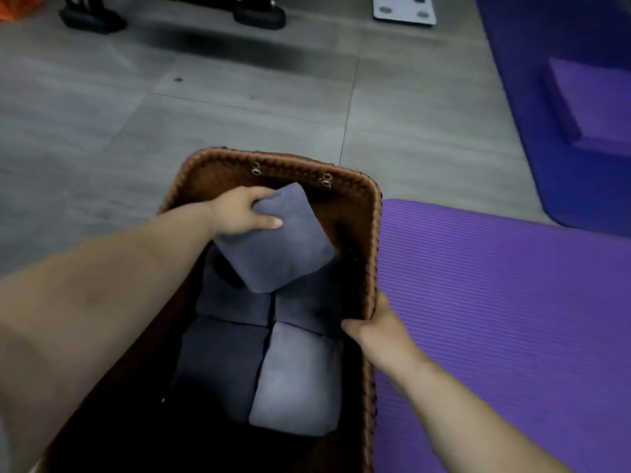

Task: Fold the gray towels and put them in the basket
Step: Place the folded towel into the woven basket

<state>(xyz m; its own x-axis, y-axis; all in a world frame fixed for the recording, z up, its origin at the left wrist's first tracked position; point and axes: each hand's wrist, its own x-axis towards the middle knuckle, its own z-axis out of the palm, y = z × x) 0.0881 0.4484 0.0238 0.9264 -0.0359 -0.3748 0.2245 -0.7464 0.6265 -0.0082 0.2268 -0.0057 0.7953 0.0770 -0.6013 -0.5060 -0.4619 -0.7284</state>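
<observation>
While the left hand (pixel 244 213) is curled on a folded gray towel (pixel 276 249), I log the grip: thumb flat across the top face, fingers wrapped over the far edge near one corner. The towel hangs tilted, near corner lowest, inside the far half of the basket (pixel 374 233). I cannot tell whether it touches the layer below. The right hand (pixel 377 324) grips the basket's right rim partway along, thumb hooked inside the wall, fingers on the outside and mostly hidden from me.

Basket: brown, woven, long axis running away from the camera, standing on the floor (pixel 205 114). Small metal rings (pixel 256 170) in two pairs on the inner far wall. Contents: four packed towels (pixel 297 380), gray, folded, laid two by two with edges touching. The near-right one looks palest; the other three sit in shadow, the far pair partly covered by the held towel.

Outward: a purple ribbed mat (pixel 495 319) lies just beside the basket's right wall, under the right forearm. Farther right is a blue mat (pixel 519 46) with a purple block (pixel 594 100) on it. The floor is gray tile. Along the top edge: dark equipment feet (pixel 92 18), a white board (pixel 404 8) with gray spots, and an orange object (pixel 15 6) in the corner, too cropped to identify.
</observation>
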